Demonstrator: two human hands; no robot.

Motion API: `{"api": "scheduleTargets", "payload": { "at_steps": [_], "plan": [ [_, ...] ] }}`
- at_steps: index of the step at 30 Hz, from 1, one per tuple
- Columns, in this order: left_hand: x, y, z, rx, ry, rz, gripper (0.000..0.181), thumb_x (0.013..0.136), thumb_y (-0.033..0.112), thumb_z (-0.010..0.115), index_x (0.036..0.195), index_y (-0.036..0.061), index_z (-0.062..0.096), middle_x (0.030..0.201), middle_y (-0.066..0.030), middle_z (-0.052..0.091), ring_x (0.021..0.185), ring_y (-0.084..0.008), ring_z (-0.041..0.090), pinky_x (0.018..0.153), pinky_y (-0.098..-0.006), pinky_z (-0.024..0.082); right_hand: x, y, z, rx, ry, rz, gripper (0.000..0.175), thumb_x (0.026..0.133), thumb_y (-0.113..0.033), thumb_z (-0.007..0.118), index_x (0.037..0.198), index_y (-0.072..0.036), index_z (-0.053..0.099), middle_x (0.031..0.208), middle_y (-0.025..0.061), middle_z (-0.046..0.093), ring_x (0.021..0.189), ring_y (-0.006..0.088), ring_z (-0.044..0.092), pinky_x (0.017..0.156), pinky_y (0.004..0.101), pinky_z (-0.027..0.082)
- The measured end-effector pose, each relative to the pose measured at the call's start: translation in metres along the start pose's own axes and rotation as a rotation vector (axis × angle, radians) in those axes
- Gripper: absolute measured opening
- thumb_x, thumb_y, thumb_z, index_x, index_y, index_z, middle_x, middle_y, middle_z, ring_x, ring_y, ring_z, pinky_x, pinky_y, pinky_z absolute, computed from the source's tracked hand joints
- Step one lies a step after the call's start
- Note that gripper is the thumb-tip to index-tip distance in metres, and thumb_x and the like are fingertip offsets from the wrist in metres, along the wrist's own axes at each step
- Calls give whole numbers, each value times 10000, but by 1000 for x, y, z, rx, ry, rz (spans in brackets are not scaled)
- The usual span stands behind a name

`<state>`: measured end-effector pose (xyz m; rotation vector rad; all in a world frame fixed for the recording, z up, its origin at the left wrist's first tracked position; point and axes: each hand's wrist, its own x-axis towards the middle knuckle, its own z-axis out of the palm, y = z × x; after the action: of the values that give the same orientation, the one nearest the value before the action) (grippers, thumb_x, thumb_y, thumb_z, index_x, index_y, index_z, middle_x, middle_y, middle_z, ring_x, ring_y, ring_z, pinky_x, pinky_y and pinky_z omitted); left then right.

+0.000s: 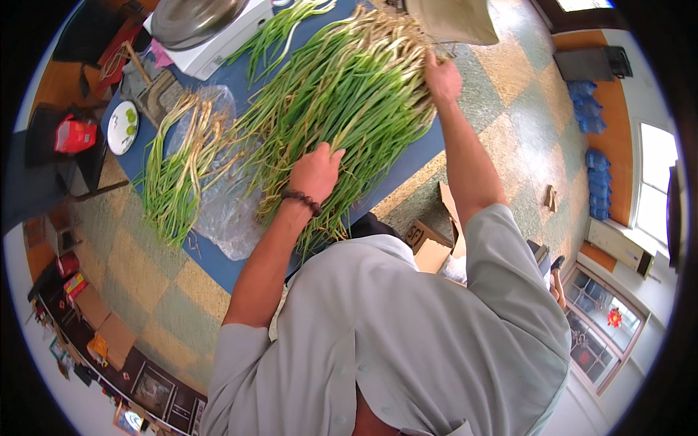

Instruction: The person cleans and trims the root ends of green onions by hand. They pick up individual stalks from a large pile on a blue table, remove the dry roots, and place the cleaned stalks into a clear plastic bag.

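A large heap of green onions (349,103) is spread across a blue table (414,150), with its pale root ends toward the far right. My left hand (315,173), wearing a dark bead bracelet, has its fingers curled on the green leaves near the front of the heap. Over at the right edge, my right hand (444,79) grips the root ends; its fingertips are partly hidden. To the left, a smaller bunch of green onions (188,163) lies partly on a clear plastic bag (232,218). More green onions (283,35) rest beyond the heap.
A white box (212,49) with a metal pan (196,22) on top stands at the far left of the table. A plate (121,143) with green fruit sits near the left edge. An opened cardboard box (431,245) is on the floor beside me. Blue bags (599,185) line the right wall.
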<state>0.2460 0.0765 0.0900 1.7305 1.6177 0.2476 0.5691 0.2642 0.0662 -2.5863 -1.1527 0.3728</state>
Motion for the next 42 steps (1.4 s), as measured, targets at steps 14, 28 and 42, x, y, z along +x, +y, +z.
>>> {"api": "scheduleTargets", "payload": {
  "at_steps": [14,28,42],
  "plan": [
    [-86,-66,-34,35,518,103,401,973,400,712,1135,35,672,1053,-168,690,966,-392,644,855,-523,492,-257,-112,-61,357,-503,-1269,216,994,-257,733,1077,-59,746,918,120,744,750,288,719,658,402,576],
    [-32,-285,-114,595,526,-322,386,918,263,754,1266,114,676,1217,-161,674,1189,-375,594,976,-541,479,-375,-68,-19,272,-846,-1009,203,975,-199,708,1089,-33,696,988,160,716,846,369,714,733,457,569],
    [-180,-125,-168,-198,358,-202,310,931,208,803,1071,16,604,855,-151,732,734,-260,696,661,-411,530,-431,-140,4,868,-1184,-383,427,959,-284,797,1214,45,700,958,100,703,824,121,649,671,282,531]
  ]
}}
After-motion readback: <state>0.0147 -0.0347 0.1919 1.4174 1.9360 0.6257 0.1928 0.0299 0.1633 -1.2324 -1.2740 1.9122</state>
